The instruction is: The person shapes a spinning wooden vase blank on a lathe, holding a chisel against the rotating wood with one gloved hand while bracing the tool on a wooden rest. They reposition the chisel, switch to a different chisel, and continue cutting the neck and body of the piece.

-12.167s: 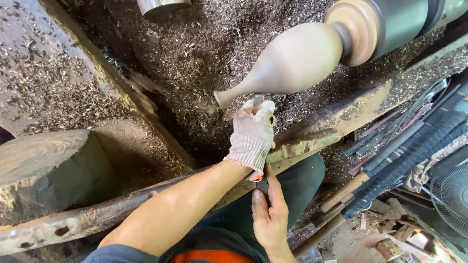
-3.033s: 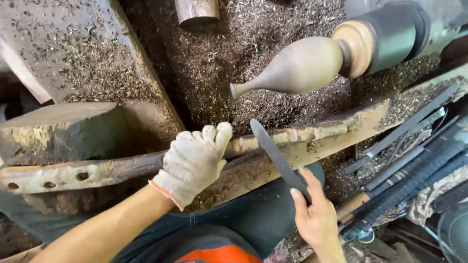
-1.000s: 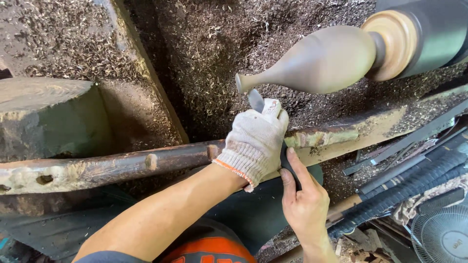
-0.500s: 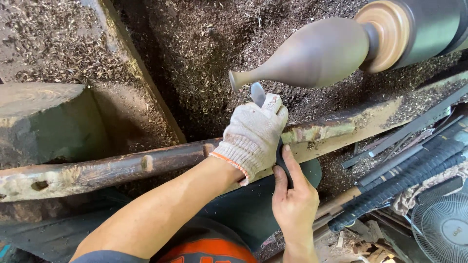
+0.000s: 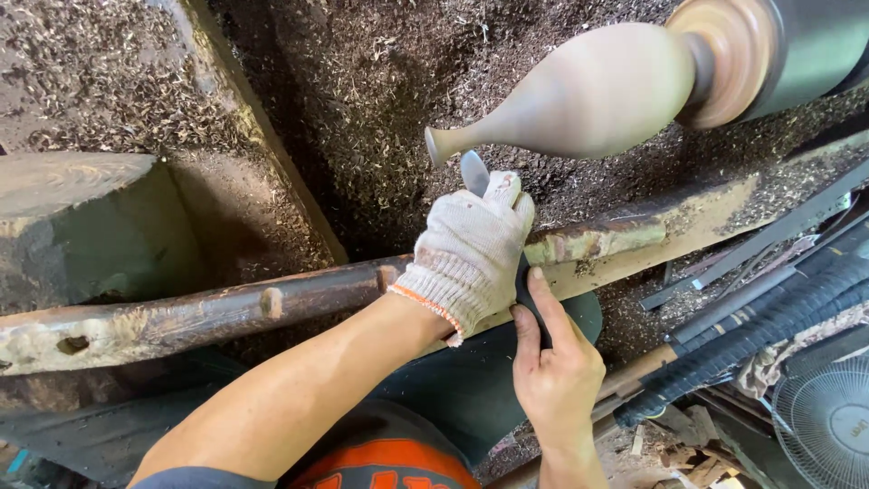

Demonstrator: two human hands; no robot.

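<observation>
Wood shavings (image 5: 362,81) cover the bed across the upper half of the frame. Vase-shaped wooden workpiece (image 5: 579,95), upper right, is mounted on the lathe chuck (image 5: 724,54), narrow neck pointing left. Gloved left hand (image 5: 471,249), centre frame, is closed over the turning chisel (image 5: 474,172) on the worn tool rest (image 5: 272,303); the blade tip sits just below the neck. Bare right hand (image 5: 554,371), lower centre, grips the chisel's dark shaft, thumb extended along it. Small fan (image 5: 828,421), lower right.

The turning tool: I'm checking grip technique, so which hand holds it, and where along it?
Both. The gloved left hand wraps the turning tool just behind its tip, on the wooden rest; the bare right hand grips lower down.
</observation>
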